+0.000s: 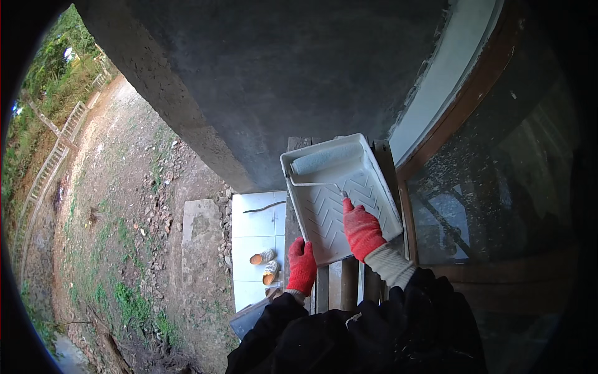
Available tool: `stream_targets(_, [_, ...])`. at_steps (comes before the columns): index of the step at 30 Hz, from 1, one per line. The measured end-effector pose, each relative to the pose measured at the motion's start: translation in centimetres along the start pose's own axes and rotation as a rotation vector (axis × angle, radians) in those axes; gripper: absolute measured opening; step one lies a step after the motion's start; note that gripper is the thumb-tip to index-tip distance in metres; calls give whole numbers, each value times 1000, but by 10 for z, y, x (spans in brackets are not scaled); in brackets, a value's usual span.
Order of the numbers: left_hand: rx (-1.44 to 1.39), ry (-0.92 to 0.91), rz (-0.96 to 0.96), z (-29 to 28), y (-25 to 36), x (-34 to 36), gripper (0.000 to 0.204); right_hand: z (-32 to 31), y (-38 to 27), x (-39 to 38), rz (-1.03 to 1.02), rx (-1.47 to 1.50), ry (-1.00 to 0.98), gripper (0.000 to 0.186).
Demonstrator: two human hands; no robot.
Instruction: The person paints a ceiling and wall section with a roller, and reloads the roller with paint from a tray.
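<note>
A white paint tray (339,212) with a ridged chevron slope rests on a wooden slatted stand. Across its far, deeper end lies the pale sleeve of a paint roller (327,159), and a thin wire frame runs back from it toward me. My right hand (362,230), in a red-coated knit glove, is closed round the roller's handle above the tray's near right part. At the near left corner, my left hand (302,266), gloved the same way, is closed on the tray's rim with the thumb side up. Most of the handle is hidden inside the right glove.
Wooden slats (349,283) of the stand show under the tray. A dark grey plastered wall (280,75) rises ahead, with a brown-framed glass window (486,187) at right. Down on white floor tiles (254,218) sit two shoes (270,272). Rubble and grassy ground (137,249) stretch left.
</note>
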State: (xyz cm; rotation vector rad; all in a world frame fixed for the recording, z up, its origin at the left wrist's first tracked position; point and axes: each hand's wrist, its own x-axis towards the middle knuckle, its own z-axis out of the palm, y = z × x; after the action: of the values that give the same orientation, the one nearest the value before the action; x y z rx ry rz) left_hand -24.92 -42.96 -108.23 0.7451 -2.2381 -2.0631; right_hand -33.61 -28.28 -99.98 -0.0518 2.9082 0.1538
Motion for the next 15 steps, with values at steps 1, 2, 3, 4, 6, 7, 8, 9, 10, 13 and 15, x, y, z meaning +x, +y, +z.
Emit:
stream_targets(1, [17,-32,4,7,-3,1,40,-2,14,-6,37,20,31,40])
stream_targets(2, [34,-66,9,14,-5,0,41,-6,29,-14,65,10,34,40])
stream_targets(3, [43,-41,7,7,-2,0,41,-11,30,-17,-4,36,25,40])
stream_targets(4, [43,-24,-18,1,1,0,41,-17,32,-21,-70,60,16,41])
stream_targets(6, [28,-19,-44,-3,9,-2,42,-36,47,-37,-126,105,5,45])
stream_targets(7, [-6,-48,-68,-4,11,-2,43,-42,56,-46,-150,166,44,47])
stream_targets(8, [-40,-83,-91,-2,13,-3,44,-48,66,-56,-168,228,85,50])
stream_targets(9, [-43,-91,-90,0,14,-4,44,-53,77,-64,-164,302,146,49])
stream_targets(10, [-21,-76,-69,0,14,-4,43,-55,83,-71,-165,305,146,49])
stream_targets(13, [-8,-59,-49,0,16,-5,41,-54,94,-89,-164,801,193,52])
stream_targets(15, [-19,-57,-54,-2,10,-3,40,-56,92,-102,-78,979,94,51])
